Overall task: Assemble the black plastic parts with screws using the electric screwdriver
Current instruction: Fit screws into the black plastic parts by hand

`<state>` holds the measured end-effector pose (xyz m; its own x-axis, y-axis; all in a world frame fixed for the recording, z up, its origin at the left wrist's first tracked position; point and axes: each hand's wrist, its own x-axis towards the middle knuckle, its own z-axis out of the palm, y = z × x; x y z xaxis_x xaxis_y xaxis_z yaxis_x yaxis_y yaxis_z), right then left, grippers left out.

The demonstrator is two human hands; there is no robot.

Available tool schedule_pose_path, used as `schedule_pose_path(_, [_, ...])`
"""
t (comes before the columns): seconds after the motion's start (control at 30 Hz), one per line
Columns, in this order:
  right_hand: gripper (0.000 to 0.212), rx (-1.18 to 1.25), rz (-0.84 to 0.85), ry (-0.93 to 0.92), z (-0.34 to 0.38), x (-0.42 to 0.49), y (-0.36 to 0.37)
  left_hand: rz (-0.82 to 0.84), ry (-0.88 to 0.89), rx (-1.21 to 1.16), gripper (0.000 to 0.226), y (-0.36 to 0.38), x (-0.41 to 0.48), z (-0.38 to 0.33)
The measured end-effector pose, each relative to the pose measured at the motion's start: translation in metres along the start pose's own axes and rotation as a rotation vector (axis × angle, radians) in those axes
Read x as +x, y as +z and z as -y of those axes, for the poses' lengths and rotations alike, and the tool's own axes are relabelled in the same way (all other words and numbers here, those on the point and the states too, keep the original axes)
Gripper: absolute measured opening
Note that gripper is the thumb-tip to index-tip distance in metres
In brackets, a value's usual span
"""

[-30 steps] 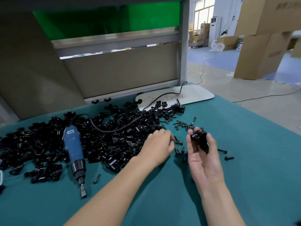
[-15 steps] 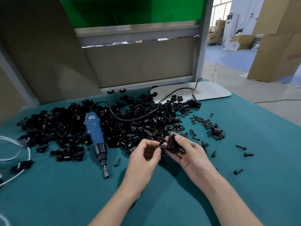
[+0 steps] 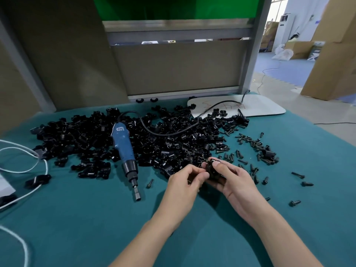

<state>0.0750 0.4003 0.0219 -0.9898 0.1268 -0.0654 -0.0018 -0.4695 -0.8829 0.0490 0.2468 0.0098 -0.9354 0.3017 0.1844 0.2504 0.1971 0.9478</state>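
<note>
Black part (image 3: 211,171) between left fingers (image 3: 201,175), right fingers (image 3: 220,167)

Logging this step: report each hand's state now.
Left hand: fingers curled at the black plastic part; what it pinches cannot be told.
Right hand: holding the black plastic part.

Glossy black plastic parts (image 3: 173,143), matt cloth (image 3: 96,228)
</note>
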Motion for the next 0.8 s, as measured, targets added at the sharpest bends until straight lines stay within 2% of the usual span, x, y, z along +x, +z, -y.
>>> schedule_pose_path(0.2, [0.039,0.030,-0.021,0.016,0.0005,0.0003,0.0003,0.035,0.039,-0.069,0.026,0.0006,-0.0018,-0.0051])
schedule_pose_path(0.27, [0.032,0.013,-0.011,0.016,0.0010,-0.0006,0.0008,0.002,0.019,-0.079,0.022,0.0012,-0.0017,-0.0045])
schedule_pose_path(0.37, [0.025,0.021,-0.013,0.009,0.0009,-0.0005,0.0008,-0.039,-0.023,-0.017,0.002,0.0007,0.0001,-0.0019])
schedule_pose_path(0.57, [0.025,0.025,0.003,0.014,-0.0009,-0.0002,0.0004,0.005,0.016,-0.017,0.009,-0.0026,0.0007,-0.0004])
schedule_pose_path(0.7, [0.025,0.010,0.015,0.005,-0.0008,-0.0005,0.0010,-0.021,-0.035,-0.067,0.002,-0.0010,0.0019,-0.0004])
schedule_pose_path(0.8, [0.027,-0.007,0.027,0.001,-0.0002,-0.0013,0.0011,-0.018,-0.074,0.005,0.019,-0.0012,0.0015,0.0007])
